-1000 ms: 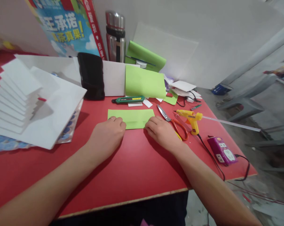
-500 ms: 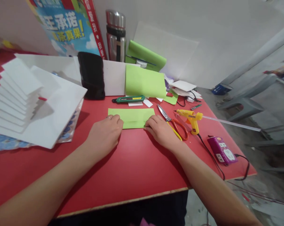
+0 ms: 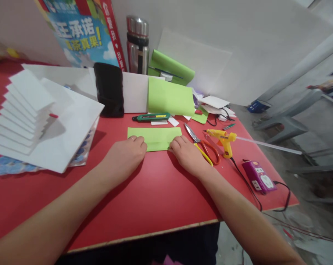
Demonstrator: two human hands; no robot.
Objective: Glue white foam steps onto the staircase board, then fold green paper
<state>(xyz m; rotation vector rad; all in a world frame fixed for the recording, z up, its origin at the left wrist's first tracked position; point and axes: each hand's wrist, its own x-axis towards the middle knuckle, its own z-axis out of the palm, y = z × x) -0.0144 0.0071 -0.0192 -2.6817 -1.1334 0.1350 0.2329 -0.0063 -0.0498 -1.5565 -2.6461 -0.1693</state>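
A folded strip of light green paper (image 3: 157,137) lies flat on the red table (image 3: 155,191). My left hand (image 3: 125,156) rests on its near left corner, fingers curled under and pressed onto the paper. At the near right corner sits my right hand (image 3: 187,154), its fingers bent the same way and pressing the paper's edge. Both hands pin the strip down rather than lift it.
Orange-handled scissors (image 3: 203,145) and a yellow glue gun (image 3: 223,140) lie right of my right hand, then a purple socket box (image 3: 258,176). Behind the strip: a green utility knife (image 3: 151,117), green sheets (image 3: 169,97), a black pouch (image 3: 110,90), a steel flask (image 3: 137,44). White cards (image 3: 31,117) stack left.
The hands have barely shifted along the near edge of the green strip; my left hand slid slightly right again. The paper stays flat in place.
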